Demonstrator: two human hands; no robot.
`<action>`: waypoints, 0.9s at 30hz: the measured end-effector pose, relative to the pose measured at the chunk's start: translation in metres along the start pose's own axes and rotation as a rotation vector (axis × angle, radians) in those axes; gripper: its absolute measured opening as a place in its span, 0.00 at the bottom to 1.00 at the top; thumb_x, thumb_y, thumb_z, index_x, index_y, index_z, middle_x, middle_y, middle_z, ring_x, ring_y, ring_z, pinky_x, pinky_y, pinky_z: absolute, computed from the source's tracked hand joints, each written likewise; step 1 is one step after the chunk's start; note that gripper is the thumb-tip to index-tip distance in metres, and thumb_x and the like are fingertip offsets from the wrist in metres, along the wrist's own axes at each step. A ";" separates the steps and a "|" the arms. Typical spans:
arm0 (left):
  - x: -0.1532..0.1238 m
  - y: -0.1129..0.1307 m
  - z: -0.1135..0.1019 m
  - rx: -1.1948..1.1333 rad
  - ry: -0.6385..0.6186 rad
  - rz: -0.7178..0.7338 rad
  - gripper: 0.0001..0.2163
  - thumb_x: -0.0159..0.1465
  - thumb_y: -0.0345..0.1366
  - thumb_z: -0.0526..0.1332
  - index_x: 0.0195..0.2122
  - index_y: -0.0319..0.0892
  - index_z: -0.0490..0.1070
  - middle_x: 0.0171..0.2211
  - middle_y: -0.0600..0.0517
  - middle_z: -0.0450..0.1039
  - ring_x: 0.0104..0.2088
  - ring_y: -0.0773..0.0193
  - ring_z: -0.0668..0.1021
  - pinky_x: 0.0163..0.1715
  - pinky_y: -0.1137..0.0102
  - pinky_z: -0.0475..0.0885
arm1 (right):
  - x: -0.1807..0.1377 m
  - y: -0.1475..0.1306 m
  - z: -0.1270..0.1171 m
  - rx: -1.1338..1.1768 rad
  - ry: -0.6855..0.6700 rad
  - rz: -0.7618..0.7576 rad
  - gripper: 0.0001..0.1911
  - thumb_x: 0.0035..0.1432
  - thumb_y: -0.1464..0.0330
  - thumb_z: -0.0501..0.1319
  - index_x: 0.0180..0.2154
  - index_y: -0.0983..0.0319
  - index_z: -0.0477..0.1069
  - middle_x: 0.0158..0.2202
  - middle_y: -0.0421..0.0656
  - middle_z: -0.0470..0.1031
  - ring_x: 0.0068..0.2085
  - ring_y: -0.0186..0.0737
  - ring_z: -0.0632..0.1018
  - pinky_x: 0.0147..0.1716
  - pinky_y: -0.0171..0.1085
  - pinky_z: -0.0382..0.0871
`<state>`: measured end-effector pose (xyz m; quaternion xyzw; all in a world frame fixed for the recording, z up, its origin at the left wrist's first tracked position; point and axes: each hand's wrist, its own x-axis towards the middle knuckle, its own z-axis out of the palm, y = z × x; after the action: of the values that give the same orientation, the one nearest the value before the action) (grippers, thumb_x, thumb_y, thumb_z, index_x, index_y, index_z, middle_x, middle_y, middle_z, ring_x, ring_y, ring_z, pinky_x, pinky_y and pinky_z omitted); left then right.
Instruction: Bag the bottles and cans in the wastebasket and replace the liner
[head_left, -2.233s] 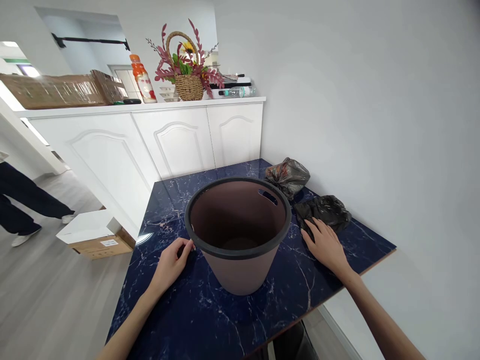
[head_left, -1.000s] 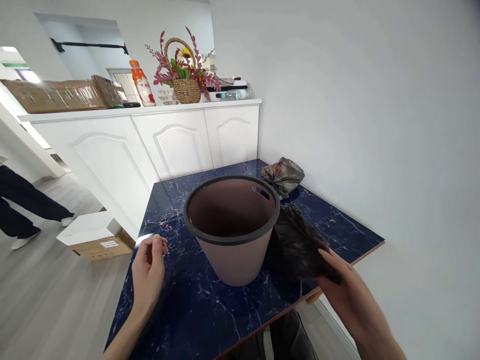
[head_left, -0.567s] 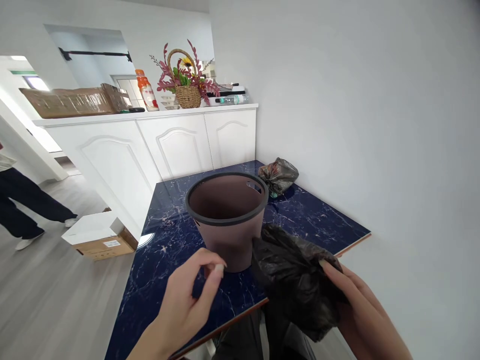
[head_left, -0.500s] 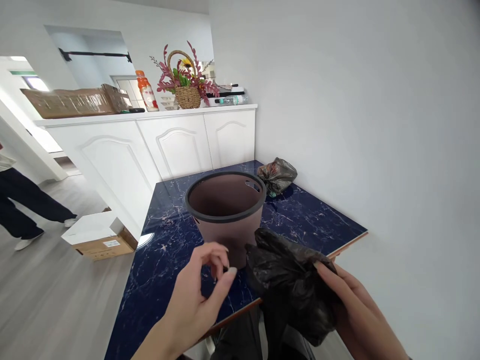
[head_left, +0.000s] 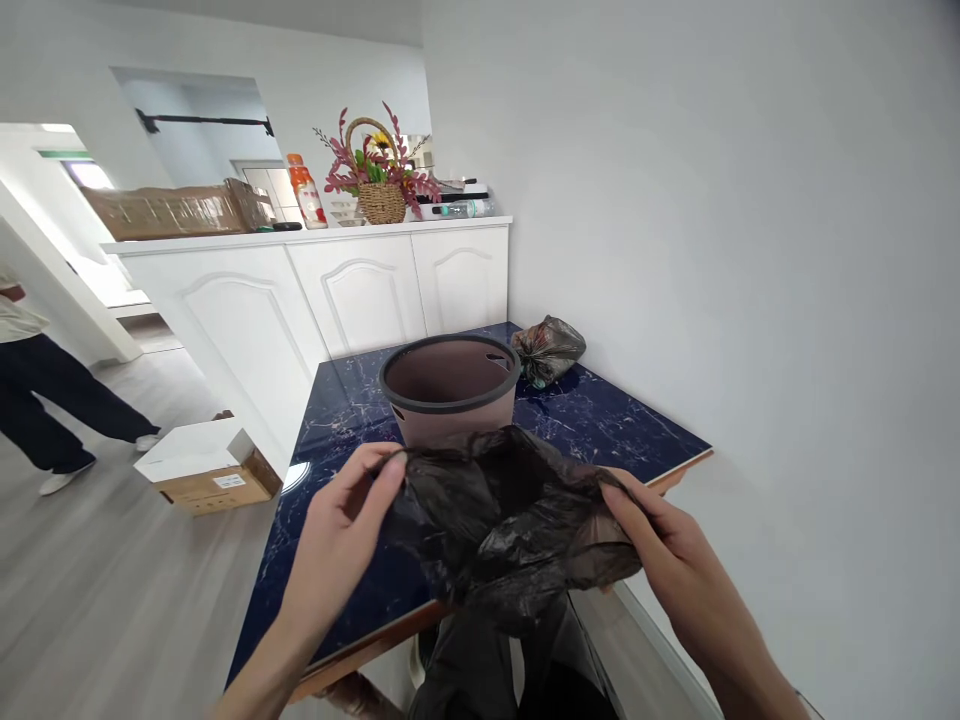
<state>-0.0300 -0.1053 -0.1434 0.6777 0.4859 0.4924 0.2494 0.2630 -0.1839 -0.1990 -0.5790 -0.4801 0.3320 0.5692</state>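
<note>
Holding a black bag (head_left: pixel 510 520) spread between both hands, above the near edge of the table (head_left: pixel 622 430) and partly past it. My left hand (head_left: pixel 337 545) pinches the bag's left edge between thumb and fingertips; my right hand (head_left: pixel 667 560) grips the right edge, fingers closed over the film. The bag sags crumpled in the middle, and I cannot tell whether its mouth is open.

Edges: the table's near edge runs diagonally under the bag, its right corner close by the wall (head_left: pixel 712 250). Open tabletop lies left of the bin and to the right, between bin and corner. Bare floor (head_left: pixel 112 560) spreads wide on the left.

Around: the bin (head_left: pixel 448 390) stands upright on the table just behind the bag, its lower front hidden by the film. It sits directly beyond my hands, nothing between bag and rim. A second bag (head_left: pixel 547 350), bunched and knotted-looking, lies behind the bin on the right, close to the wall. A box (head_left: pixel 206 465) sits on the floor off the table's left side. A person (head_left: pixel 45 400) stands at far left, well apart. White cabinets (head_left: pixel 360 290) run behind, carrying a flower basket (head_left: pixel 379 180), an orange bottle (head_left: pixel 304 190) and cartons (head_left: pixel 180 208).

Containers: the visible inside of the bin shows nothing but brown wall, with a handle slot near the far rim; its bottom is out of sight.
</note>
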 end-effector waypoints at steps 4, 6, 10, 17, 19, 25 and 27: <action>0.004 -0.008 -0.015 -0.129 0.118 -0.124 0.22 0.66 0.60 0.65 0.38 0.43 0.73 0.33 0.52 0.77 0.36 0.60 0.78 0.33 0.73 0.75 | -0.003 -0.003 -0.002 0.058 0.022 0.006 0.25 0.67 0.45 0.63 0.54 0.54 0.82 0.49 0.43 0.83 0.50 0.50 0.80 0.50 0.39 0.74; 0.006 -0.008 -0.020 -0.206 0.171 -0.137 0.23 0.65 0.60 0.66 0.37 0.43 0.71 0.30 0.54 0.75 0.31 0.63 0.76 0.27 0.74 0.73 | -0.004 -0.003 -0.002 0.074 0.022 0.018 0.23 0.67 0.45 0.63 0.50 0.54 0.82 0.44 0.42 0.82 0.45 0.47 0.78 0.45 0.37 0.73; 0.008 -0.002 -0.030 -0.349 0.191 -0.175 0.21 0.66 0.56 0.67 0.32 0.45 0.65 0.16 0.62 0.59 0.15 0.71 0.61 0.14 0.75 0.59 | -0.006 0.000 -0.003 0.113 0.005 0.028 0.21 0.68 0.45 0.63 0.44 0.55 0.80 0.37 0.41 0.78 0.40 0.44 0.74 0.38 0.36 0.71; 0.008 -0.018 -0.069 -0.053 0.205 -0.133 0.22 0.69 0.51 0.63 0.23 0.46 0.59 0.13 0.59 0.56 0.16 0.67 0.64 0.17 0.71 0.60 | -0.008 -0.004 0.000 0.154 0.038 -0.016 0.21 0.68 0.46 0.63 0.43 0.55 0.80 0.38 0.43 0.78 0.40 0.45 0.74 0.38 0.37 0.71; 0.008 -0.020 -0.081 0.246 0.239 -0.088 0.19 0.66 0.53 0.65 0.26 0.46 0.66 0.18 0.56 0.67 0.21 0.63 0.72 0.21 0.70 0.65 | -0.008 -0.010 0.003 0.180 0.019 -0.012 0.21 0.67 0.46 0.63 0.43 0.55 0.80 0.39 0.43 0.78 0.40 0.45 0.74 0.38 0.36 0.72; 0.003 0.011 -0.084 0.569 0.278 0.303 0.20 0.67 0.55 0.62 0.50 0.45 0.75 0.49 0.46 0.79 0.44 0.52 0.81 0.35 0.67 0.75 | -0.005 -0.037 0.014 0.082 -0.115 -0.121 0.22 0.69 0.46 0.61 0.35 0.57 0.78 0.31 0.41 0.72 0.35 0.41 0.71 0.33 0.35 0.67; 0.001 0.028 -0.076 0.482 -0.030 0.337 0.18 0.70 0.54 0.59 0.48 0.48 0.79 0.47 0.48 0.82 0.44 0.53 0.82 0.35 0.69 0.76 | -0.004 -0.048 0.019 0.017 -0.162 -0.195 0.22 0.70 0.48 0.59 0.34 0.58 0.77 0.31 0.41 0.72 0.34 0.41 0.71 0.32 0.35 0.66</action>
<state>-0.0873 -0.1259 -0.0909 0.7958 0.4656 0.3873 0.0033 0.2355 -0.1868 -0.1549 -0.4961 -0.5758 0.3247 0.5629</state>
